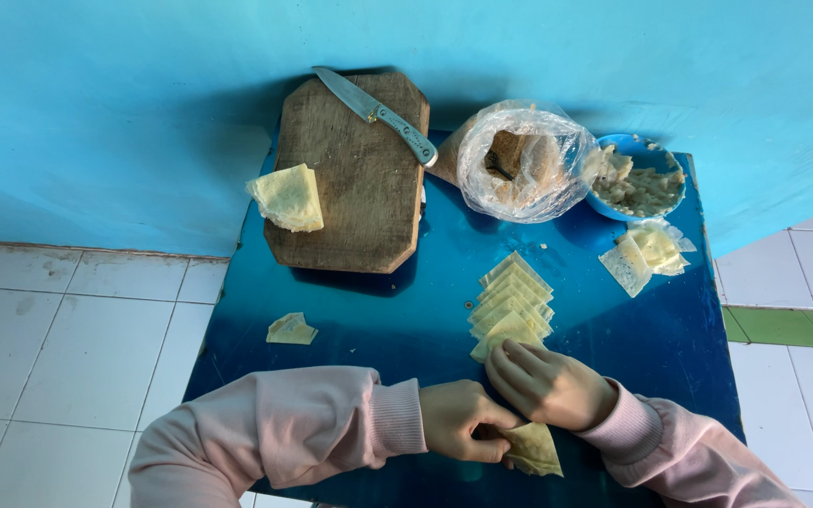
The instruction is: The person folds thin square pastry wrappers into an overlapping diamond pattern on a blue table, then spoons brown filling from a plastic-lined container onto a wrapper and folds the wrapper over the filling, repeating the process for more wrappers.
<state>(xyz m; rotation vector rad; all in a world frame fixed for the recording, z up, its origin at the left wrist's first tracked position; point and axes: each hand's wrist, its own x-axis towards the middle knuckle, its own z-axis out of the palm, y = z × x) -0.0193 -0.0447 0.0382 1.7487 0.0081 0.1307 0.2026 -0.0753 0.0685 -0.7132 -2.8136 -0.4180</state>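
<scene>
Both hands work at the 6 o'clock edge of the blue counter (670, 339). The left hand (461, 420) has its fingers closed, pinching the corner of a folded wrapper (533, 449) that lies on the counter just at its 3 o'clock side. The right hand (546, 384) rests at 12 o'clock of that wrapper, its fingers bent and pressed onto the near end of a row of wrappers (512, 306), gripping nothing that can be seen.

Toward 11 o'clock lies a wooden board (359, 188) with a knife (378, 115) across its far corner and a stack of wrappers (287, 198) on its left edge. A small folded piece (291, 329) lies at 9 o'clock of the row. At 1 o'clock stand a plastic bag (519, 160) and a blue bowl (651, 193) of filling, with loose wrappers (646, 252) just below.
</scene>
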